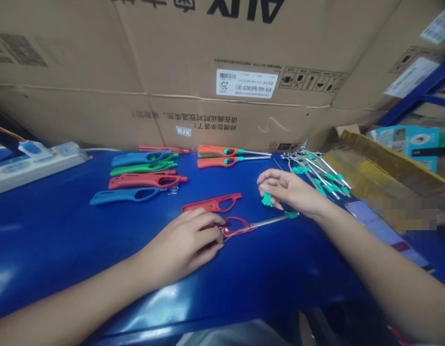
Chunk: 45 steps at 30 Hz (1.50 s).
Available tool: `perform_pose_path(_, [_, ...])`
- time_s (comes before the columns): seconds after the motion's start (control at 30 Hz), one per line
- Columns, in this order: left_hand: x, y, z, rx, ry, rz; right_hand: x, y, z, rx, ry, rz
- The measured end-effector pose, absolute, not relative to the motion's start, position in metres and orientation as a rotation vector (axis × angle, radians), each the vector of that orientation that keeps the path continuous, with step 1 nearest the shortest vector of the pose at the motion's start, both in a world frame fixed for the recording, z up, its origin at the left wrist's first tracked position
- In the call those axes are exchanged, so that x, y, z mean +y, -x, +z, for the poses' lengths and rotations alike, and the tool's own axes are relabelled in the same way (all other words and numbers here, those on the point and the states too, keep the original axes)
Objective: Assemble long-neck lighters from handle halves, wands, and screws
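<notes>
My left hand (197, 238) is closed over the grip end of a red lighter half-shell (239, 230) lying on the blue table. A thin metal tube (271, 222) runs rightward from that shell, with a small green piece near its far end. Just beyond lies a second red half-shell (211, 203), hollow side up. Held between the fingers of my right hand (280, 190) is a small green plastic piece (267, 199), a little above the table. Near that hand sits a pile of metal tubes with green parts (325, 178) and wires.
Blue, green and red lighter shells (143, 179) lie at the left, with a few tiny metal bits beside them. Orange lighters (218, 162) lie at the back against a large cardboard box (171, 96). A power strip (34, 166) stands far left; a phone (384, 230) lies right.
</notes>
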<state>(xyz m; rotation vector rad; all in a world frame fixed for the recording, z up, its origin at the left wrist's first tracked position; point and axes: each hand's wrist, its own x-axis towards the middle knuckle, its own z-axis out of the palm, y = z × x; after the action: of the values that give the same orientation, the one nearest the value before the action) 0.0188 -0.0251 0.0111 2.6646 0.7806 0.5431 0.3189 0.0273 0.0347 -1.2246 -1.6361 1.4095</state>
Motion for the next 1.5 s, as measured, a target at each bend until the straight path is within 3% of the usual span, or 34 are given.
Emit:
perform_pose_path(0.23, [-0.023, -0.018, 0.013, 0.779, -2.687, 0.522, 0.027, -0.317, 0.021, -1.95, 1.184, 1.316])
perform_pose_path(0.43, [-0.024, -0.02, 0.015, 0.783, -2.669, 0.521, 0.018, -0.319, 0.025, -2.425, 1.17, 0.752])
perform_pose_path(0.6, [-0.024, -0.022, 0.013, 0.808, -2.595, 0.559, 0.013, -0.312, 0.024, -2.538, 1.159, 0.539])
perform_pose_path(0.87, [-0.025, -0.021, 0.007, 0.892, -2.479, 0.635, -0.002, -0.299, 0.027, -2.546, 0.889, 0.636])
perform_pose_path(1.5, [-0.023, -0.024, 0.004, 0.905, -2.459, 0.77, -0.009, -0.289, 0.014, -2.556, 0.857, 0.604])
